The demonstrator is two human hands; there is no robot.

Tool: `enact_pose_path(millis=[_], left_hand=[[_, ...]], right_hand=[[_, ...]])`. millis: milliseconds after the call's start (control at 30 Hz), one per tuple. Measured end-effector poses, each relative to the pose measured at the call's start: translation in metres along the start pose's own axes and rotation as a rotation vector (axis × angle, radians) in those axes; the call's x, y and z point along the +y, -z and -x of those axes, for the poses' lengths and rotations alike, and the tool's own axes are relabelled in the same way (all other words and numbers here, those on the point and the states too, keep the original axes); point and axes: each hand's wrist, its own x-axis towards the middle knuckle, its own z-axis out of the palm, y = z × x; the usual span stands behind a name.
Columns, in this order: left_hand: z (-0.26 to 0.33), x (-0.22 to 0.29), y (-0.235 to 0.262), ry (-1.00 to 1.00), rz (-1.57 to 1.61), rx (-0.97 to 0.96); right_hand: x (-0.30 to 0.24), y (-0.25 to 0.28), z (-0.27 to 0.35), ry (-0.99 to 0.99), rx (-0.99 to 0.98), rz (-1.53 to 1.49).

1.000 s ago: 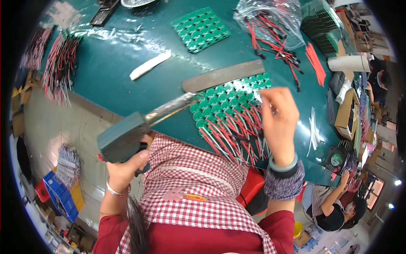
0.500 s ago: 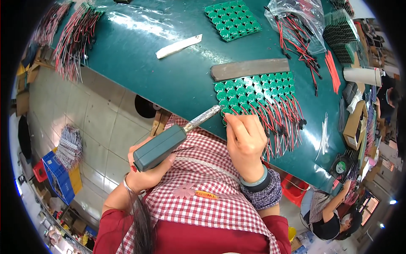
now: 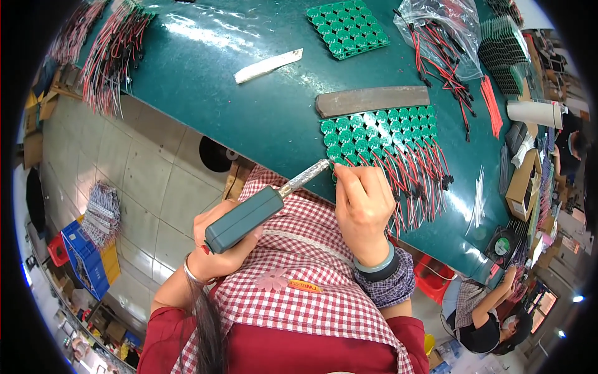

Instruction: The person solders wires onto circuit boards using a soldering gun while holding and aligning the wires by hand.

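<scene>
My left hand [image 3: 225, 250] is closed round the dark green handle of a soldering iron [image 3: 246, 218]. Its metal tip points up and right, close to the near left corner of a panel of round green circuit boards [image 3: 360, 133]. My right hand [image 3: 366, 215] pinches at that same corner, thumb and forefinger together beside the iron's tip. A bit of red wire shows at the fingertips; the rest is hidden by the hand. Red and black wires [image 3: 411, 177] run from the panel's near rows toward the table's near edge.
A flat grey-brown bar [image 3: 374, 101] lies along the panel's far side. Farther off are another green panel [image 3: 347, 30], a white strip [image 3: 268, 66] and a plastic bag [image 3: 439, 31] with wires. Wire bundles [image 3: 115, 56] hang over the table's left edge. A co-worker [image 3: 489, 311] sits at right.
The soldering iron has moved slightly right, and its tip now sits a little lower on the panel's corner, nearer my right fingertips. My right hand stays almost in place, still pinching.
</scene>
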Motion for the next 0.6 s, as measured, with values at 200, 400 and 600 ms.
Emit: enact_pose_path(millis=[200,400,600], left_hand=[[-0.0004,0.0003,-0.0001,-0.028,-0.061,0.022],[0.0003,-0.0001,0.0037,-0.078,-0.135,0.012],[0.0026,-0.0026,0.0004,-0.073,-0.119,0.019]], right_hand=[[0.0009,-0.0006,-0.0002,-0.001,-0.003,0.011],[0.0012,-0.0008,0.0001,-0.006,-0.008,0.024],[0.0012,-0.0002,0.0005,-0.017,-0.006,0.013]])
